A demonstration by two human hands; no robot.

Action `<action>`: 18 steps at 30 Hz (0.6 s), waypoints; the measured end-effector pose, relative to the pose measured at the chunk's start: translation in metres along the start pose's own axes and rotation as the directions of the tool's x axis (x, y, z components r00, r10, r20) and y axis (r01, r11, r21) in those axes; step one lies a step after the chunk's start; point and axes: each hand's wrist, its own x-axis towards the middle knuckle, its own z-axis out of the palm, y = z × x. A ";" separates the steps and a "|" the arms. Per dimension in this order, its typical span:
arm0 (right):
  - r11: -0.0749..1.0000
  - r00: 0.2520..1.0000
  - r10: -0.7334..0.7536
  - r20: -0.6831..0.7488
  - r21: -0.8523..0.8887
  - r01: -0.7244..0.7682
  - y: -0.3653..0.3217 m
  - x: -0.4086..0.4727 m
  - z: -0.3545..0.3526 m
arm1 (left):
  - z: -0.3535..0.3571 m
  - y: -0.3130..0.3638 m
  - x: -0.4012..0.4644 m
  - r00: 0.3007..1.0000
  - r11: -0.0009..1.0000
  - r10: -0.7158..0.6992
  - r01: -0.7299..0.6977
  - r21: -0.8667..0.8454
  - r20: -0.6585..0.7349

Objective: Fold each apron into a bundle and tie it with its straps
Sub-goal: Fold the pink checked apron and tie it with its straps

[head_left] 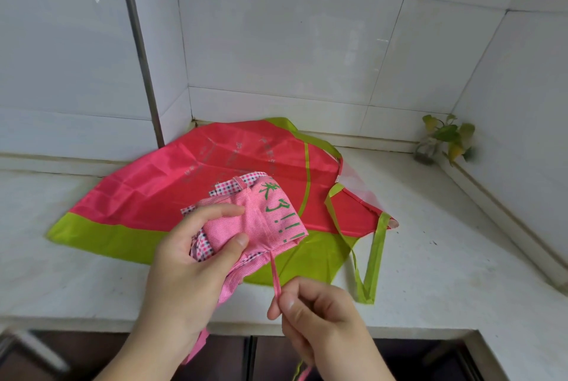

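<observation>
- My left hand (184,261) is gripping the pink striped apron (261,221) as a gathered bundle, thumb lying across the top of the folds and fingers curled around the far side of it.
- The bundle is hanging in the air above the near part of the desk (430,257), over the lower half of the second apron.
- Green printed characters and exclamation marks are showing on the bundle's right face, and a dotted pink-and-dark lining is peeking out at its top and beside my palm.
- My right hand (319,316) is pinching the thin pink strap (274,274) between thumb and forefinger; the strap is running from the bundle's lower edge down to that pinch, and it looks taut.
- More pink strap is trailing below my right hand past the desk's near edge, and a loose pink end is hanging under my left wrist.
- The red apron with lime-green trim (190,181) is lying spread flat on the desk, reaching toward the back-left corner where the tiled walls meet.
- Its green straps (373,261) are lying looped on the desk to the right of the bundle, toward the near edge.
- A small leafy plant in a glass jar (442,141) is sitting in the desk's back-right corner, well apart from both aprons.
</observation>
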 end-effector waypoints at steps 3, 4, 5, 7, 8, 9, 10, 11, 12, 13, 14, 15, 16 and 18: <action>0.989 0.998 0.022 -0.054 -0.142 -0.030 0.007 -0.004 -0.001 | -0.002 0.001 0.001 1.000 0.997 -0.018 0.017 -0.069 -0.026; 0.981 0.998 0.022 -0.060 -0.189 -0.033 0.009 -0.006 -0.001 | -0.003 0.001 0.002 0.999 0.996 -0.036 0.034 -0.077 -0.031; 0.977 0.998 0.027 -0.059 -0.209 -0.039 0.010 -0.008 -0.002 | -0.004 0.001 0.002 0.998 0.996 -0.052 0.049 -0.080 -0.034; 0.978 0.999 0.032 -0.034 -0.205 -0.038 0.011 -0.012 -0.006 | -0.007 0.001 0.003 0.997 0.994 -0.073 0.069 -0.090 -0.036; 0.978 0.999 0.033 -0.031 -0.206 -0.039 0.012 -0.013 -0.008 | -0.008 0.001 0.003 0.996 0.992 -0.086 0.083 -0.099 -0.028; 0.979 0.999 0.031 -0.031 -0.203 -0.037 0.012 -0.014 -0.011 | -0.009 0.001 0.003 0.995 0.990 -0.096 0.094 -0.109 -0.017; 0.982 0.999 0.032 -0.031 -0.187 -0.037 0.014 -0.015 -0.013 | -0.008 0.000 0.002 0.995 0.988 -0.103 0.102 -0.115 -0.001; 0.986 0.999 0.040 -0.033 -0.161 -0.045 0.015 -0.016 -0.014 | -0.008 0.000 0.001 0.994 0.988 -0.107 0.107 -0.115 0.011; 0.990 0.998 0.047 -0.050 -0.130 -0.053 0.017 -0.014 -0.014 | -0.007 -0.001 0.001 0.994 0.988 -0.111 0.112 -0.109 0.022; 0.993 0.997 0.045 -0.059 -0.111 -0.051 0.020 -0.013 -0.013 | -0.007 -0.001 0.000 0.993 0.988 -0.112 0.115 -0.099 0.033; 0.992 0.995 0.049 -0.081 -0.116 -0.058 0.019 -0.012 -0.012 | -0.006 0.000 0.000 0.992 0.988 -0.114 0.118 -0.098 0.051; 0.991 0.994 0.053 -0.095 -0.121 -0.065 0.016 -0.014 -0.013 | -0.006 0.001 0.000 0.991 0.987 -0.114 0.121 -0.104 0.072; 0.983 0.993 0.054 -0.106 -0.168 -0.071 0.014 -0.019 -0.012 | -0.007 0.003 0.000 0.990 0.986 -0.111 0.121 -0.112 0.090; 0.934 0.996 -0.047 -0.075 -0.356 0.017 0.022 -0.023 -0.016 | -0.008 0.004 0.001 0.989 0.988 -0.097 0.109 -0.107 0.107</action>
